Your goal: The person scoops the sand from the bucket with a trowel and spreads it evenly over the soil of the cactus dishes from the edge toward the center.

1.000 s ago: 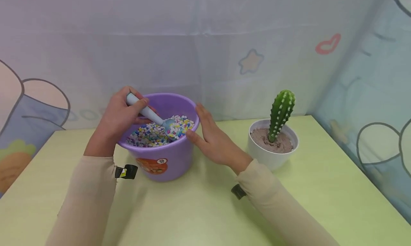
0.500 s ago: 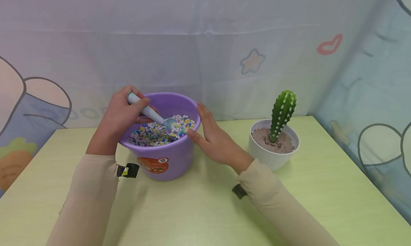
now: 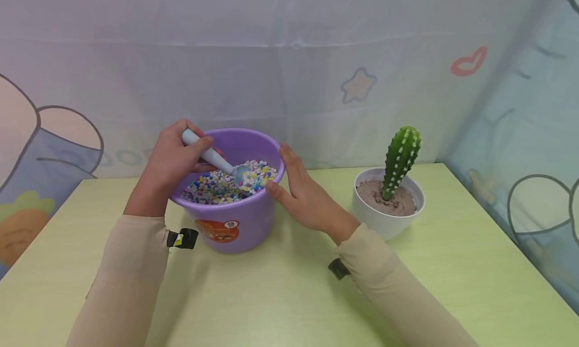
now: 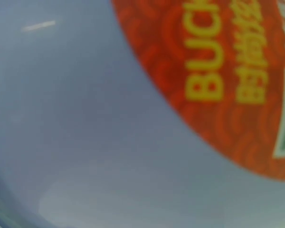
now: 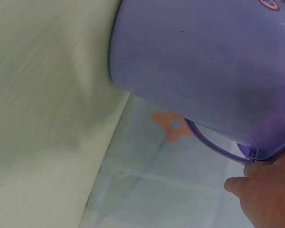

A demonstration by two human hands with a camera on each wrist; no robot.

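A purple bucket [image 3: 235,236] stands on the table, part full of small multicoloured beads [image 3: 212,188]. My left hand [image 3: 174,148] grips the handle of a light-blue scoop [image 3: 210,157] over the left of the rim. The scoop slants down to the right, its rounded head resting among the beads. On the bucket's right, my right hand [image 3: 307,196] rests against the rim with its fingers extended and its thumb at the near edge. Filling the left wrist view are the bucket's wall [image 4: 95,118] and red label [image 4: 175,61]. The right wrist view shows the bucket's purple carrying handle [image 5: 213,147].
To the right stands a white pot [image 3: 380,221] holding a green cactus [image 3: 401,161] in brown filling. A printed cloth backdrop [image 3: 203,75] hangs behind the pale yellow-green table [image 3: 271,301], and another panel [image 3: 538,136] runs along the right side.
The whole head view has shifted slightly, with everything drifting a little right and up. Both hands, the scoop and the bucket keep the same places relative to one another.
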